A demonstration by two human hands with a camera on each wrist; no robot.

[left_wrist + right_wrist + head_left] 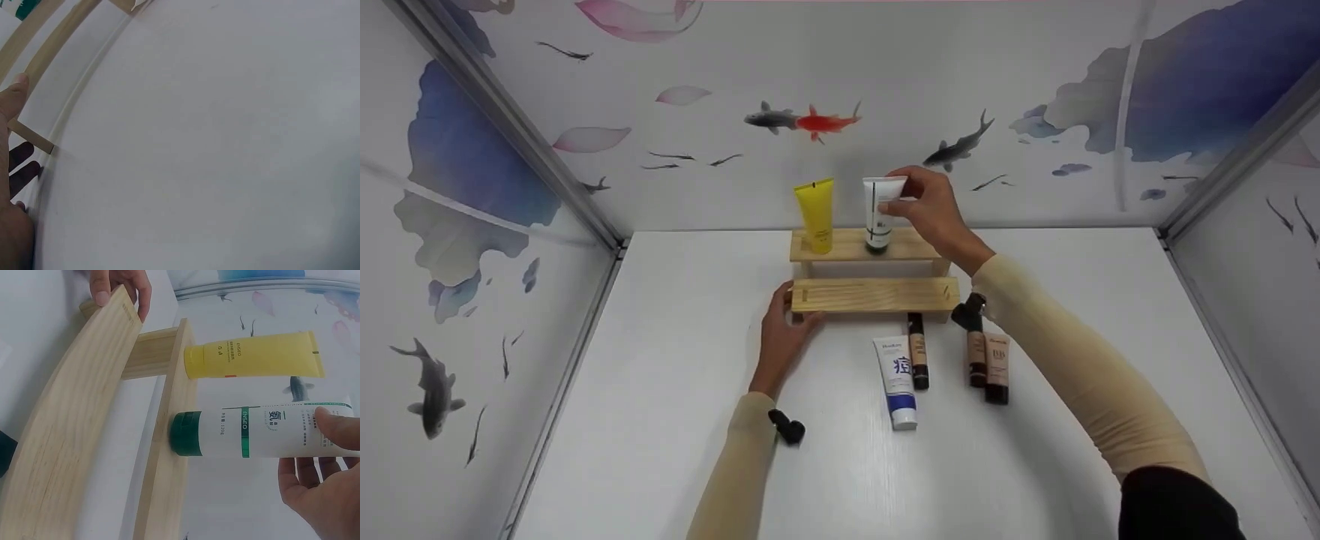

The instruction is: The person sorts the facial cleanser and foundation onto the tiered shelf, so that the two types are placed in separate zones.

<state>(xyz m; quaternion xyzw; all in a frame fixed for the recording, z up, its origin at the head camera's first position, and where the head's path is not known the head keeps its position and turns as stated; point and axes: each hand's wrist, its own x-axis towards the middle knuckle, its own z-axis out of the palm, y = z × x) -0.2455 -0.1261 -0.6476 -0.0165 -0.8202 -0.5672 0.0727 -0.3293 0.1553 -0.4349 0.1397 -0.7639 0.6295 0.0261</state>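
The step in hand looks to be standing a white tube (876, 217) on the wooden stand (877, 295), at the upper centre of the head view. The right hand (934, 210) pinches that tube near its flat top end, thumb on the front and fingers behind. The tube is upright, its green cap (185, 433) at the upper plank (915, 247); whether it bears full weight there cannot be told. To its left, a yellow tube (816, 217) stands cap-down on the same plank, with a gap between the two.

The left hand (784, 341), at the centre of the head view, grips the left end of the lower plank, thumb on the near side and fingers round the end, probably to steady the stand.

The next move seems to call for the cap sitting flat, then a gentle loosening of the right thumb and fingers, since a narrow base could tip if dragged.

In the lower centre, a white-and-blue tube (896, 375) lies just beside a slim bottle (918, 352); right of them lie another slim bottle (976, 360) and a pinkish tube (997, 364), near the lower plank and not yet placed.
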